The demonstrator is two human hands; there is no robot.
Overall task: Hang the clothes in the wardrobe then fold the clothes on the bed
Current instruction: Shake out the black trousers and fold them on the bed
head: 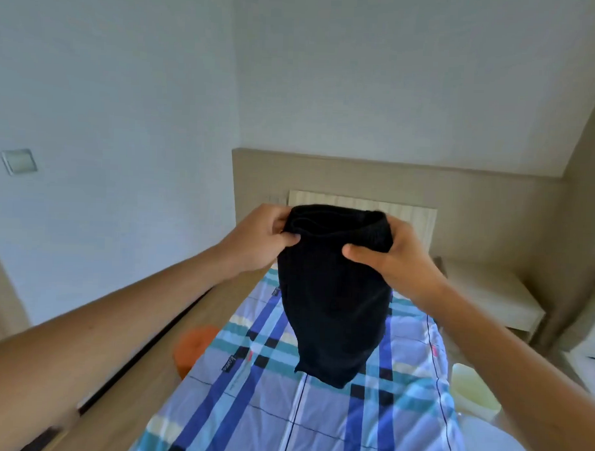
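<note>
aloft — black garment point(330, 304) — doubled, dangling

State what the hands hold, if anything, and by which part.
A black garment, gripped by its top edge: left hand at one end, right hand at the other. The rest hangs over the bed.

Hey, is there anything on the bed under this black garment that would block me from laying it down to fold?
Nothing visible does. The black garment hangs from the left hand and right hand, and only checked bedding shows beneath it. An orange thing and a pale tub sit at the bed's sides, away from that spot.
</note>
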